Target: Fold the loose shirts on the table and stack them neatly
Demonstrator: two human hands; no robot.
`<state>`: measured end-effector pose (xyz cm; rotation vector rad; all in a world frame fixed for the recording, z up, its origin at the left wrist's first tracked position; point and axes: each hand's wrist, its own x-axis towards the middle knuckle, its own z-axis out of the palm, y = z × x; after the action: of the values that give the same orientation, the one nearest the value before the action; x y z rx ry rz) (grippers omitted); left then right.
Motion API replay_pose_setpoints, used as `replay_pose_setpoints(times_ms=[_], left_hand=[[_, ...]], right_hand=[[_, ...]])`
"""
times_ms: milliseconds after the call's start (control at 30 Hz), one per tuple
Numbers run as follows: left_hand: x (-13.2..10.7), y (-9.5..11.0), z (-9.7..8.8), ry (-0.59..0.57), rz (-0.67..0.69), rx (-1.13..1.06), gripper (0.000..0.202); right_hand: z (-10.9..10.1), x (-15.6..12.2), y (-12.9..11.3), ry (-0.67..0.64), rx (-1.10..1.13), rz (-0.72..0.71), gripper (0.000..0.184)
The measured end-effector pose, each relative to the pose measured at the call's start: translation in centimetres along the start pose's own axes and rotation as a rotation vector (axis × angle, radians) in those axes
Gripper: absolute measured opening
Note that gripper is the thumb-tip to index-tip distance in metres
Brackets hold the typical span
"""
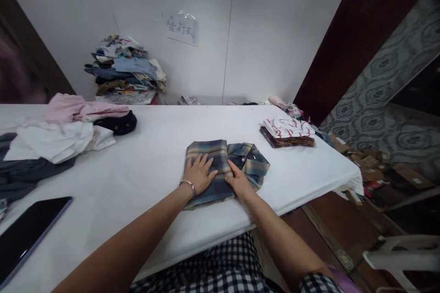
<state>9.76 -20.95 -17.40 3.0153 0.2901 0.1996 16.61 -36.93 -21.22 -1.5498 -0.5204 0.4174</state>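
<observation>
A plaid shirt (pixel 211 147) in blue, grey and tan lies folded on the white-covered table in front of me. Its collar and a button show at the right end. My left hand (pixel 199 175), with a bracelet at the wrist, rests flat on the folded part, fingers spread. At the fold's right edge, beside the collar part, my right hand (pixel 239 185) touches the cloth. Its thumb and index finger are stretched apart; the other fingers are mostly hidden.
Folded clothes (pixel 288 128) are stacked at the right. Loose clothes (pixel 51 139) and a phone (pixel 29 233) lie at the left. A tall clothes pile (pixel 127 71) stands by the wall below a paper sign (pixel 182 29). A white plastic chair (pixel 402 254) is at lower right.
</observation>
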Motion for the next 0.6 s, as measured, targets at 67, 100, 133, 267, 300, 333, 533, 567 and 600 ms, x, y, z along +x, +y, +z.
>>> replay_pose_setpoints(times_ms=[67, 100, 133, 267, 300, 333, 533, 567, 600], left_hand=[[-0.2, 0.1, 0.1, -0.015, -0.01, 0.017, 0.06], [-0.4, 0.2, 0.0, -0.02, -0.012, 0.022, 0.06], [-0.5, 0.2, -0.1, -0.024, -0.011, 0.025, 0.06], [-0.4, -0.2, -0.7, -0.012, 0.002, -0.03, 0.058], [0.0, -0.6, -0.9, 0.001, 0.006, -0.067, 0.056], [0.6, -1.1, -1.0, 0.017, 0.012, -0.106, 0.054], [8.5, -4.6, -1.2, -0.025, 0.036, -0.138, 0.066], [10.0, -4.8, -1.1, -0.085, 0.04, -0.13, 0.073], [11.3, -4.8, -1.0, -0.15, 0.047, -0.13, 0.079]], right_hand=[[-0.6, -1.0, 0.3, 0.03, -0.127, -0.124, 0.06], [-0.9, -1.8, 0.3, 0.038, -0.174, -0.181, 0.055], [-1.2, -2.7, 0.4, 0.039, -0.205, -0.224, 0.05], [-2.6, -7.0, 0.6, 0.07, -0.08, -0.117, 0.032], [-3.0, -8.0, 0.5, 0.089, 0.016, -0.018, 0.031], [-3.3, -9.0, 0.4, 0.104, 0.126, 0.093, 0.032], [-4.3, -11.4, -3.3, 0.085, 0.661, 0.535, 0.053], [-4.0, -11.3, -4.1, 0.083, 0.71, 0.563, 0.052], [-3.7, -11.2, -4.9, 0.084, 0.749, 0.583, 0.05]])
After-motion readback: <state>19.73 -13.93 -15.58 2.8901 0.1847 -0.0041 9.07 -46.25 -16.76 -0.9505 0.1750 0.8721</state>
